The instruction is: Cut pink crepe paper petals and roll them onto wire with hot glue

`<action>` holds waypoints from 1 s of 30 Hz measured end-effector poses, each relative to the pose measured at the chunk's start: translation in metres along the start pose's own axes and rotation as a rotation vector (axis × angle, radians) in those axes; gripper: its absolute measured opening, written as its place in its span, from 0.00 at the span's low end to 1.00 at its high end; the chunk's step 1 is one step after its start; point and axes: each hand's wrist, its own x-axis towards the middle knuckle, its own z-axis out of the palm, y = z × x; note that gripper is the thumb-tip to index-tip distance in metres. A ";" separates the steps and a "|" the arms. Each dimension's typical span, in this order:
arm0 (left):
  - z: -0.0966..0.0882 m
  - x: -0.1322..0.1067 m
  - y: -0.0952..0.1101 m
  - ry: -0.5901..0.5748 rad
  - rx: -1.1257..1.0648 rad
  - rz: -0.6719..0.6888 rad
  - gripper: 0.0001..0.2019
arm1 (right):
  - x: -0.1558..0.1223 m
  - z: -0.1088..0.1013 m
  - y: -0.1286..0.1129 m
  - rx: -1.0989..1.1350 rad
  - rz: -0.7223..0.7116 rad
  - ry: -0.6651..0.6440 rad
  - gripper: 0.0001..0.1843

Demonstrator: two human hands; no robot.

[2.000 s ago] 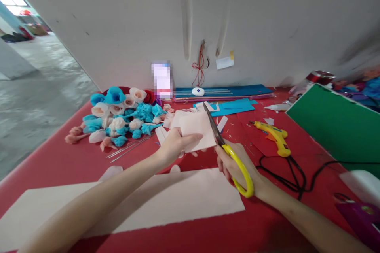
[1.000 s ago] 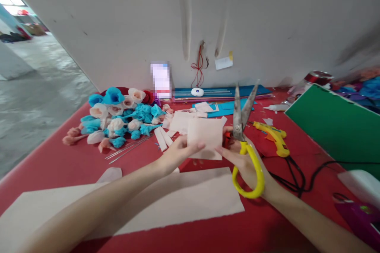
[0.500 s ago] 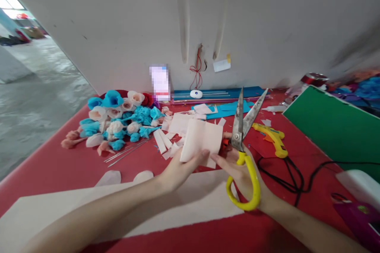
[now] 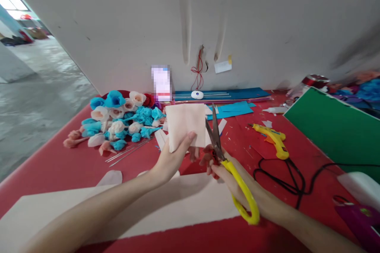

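Note:
My left hand (image 4: 175, 156) pinches a folded square of pale pink crepe paper (image 4: 185, 124) near its lower edge, thumb in front. Just to its right, my right hand (image 4: 227, 172) holds yellow-handled scissors (image 4: 218, 142), blades pointing up and slightly parted beside the paper's right edge. The scissors' lower handle loop hangs over the back of that hand, and some fingers are bent near the pivot. Beneath both arms a long pale sheet of crepe paper (image 4: 190, 209) lies on the red table.
Blue, white and pink paper flowers (image 4: 118, 118) are heaped at left, with thin wires (image 4: 130, 152) beside them. A yellow glue gun (image 4: 273, 138) with a black cord lies right of the scissors. A green board (image 4: 335, 122) leans at far right. Blue paper strips (image 4: 233, 109) lie behind.
The folded paper has moved left and up with my left hand, away from my right hand, which has let go of it. The scissors have tilted leftward, their blades closer together.

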 end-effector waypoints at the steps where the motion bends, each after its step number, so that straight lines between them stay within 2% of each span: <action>1: 0.000 0.000 -0.001 0.000 0.000 -0.002 0.17 | -0.001 -0.001 -0.001 -0.016 0.009 -0.019 0.09; 5: 0.000 -0.001 0.000 0.002 0.022 0.003 0.17 | -0.005 -0.004 -0.007 -0.108 0.075 -0.037 0.10; 8: 0.001 -0.003 0.003 0.002 0.043 0.006 0.17 | -0.005 -0.003 -0.008 -0.098 0.109 -0.024 0.12; 18: 0.003 -0.010 0.005 -0.009 0.071 -0.015 0.15 | -0.005 0.002 -0.011 -0.094 -0.019 0.023 0.14; 30: 0.002 -0.009 0.003 -0.023 0.038 -0.027 0.12 | -0.004 0.003 -0.007 -0.088 -0.054 0.017 0.18</action>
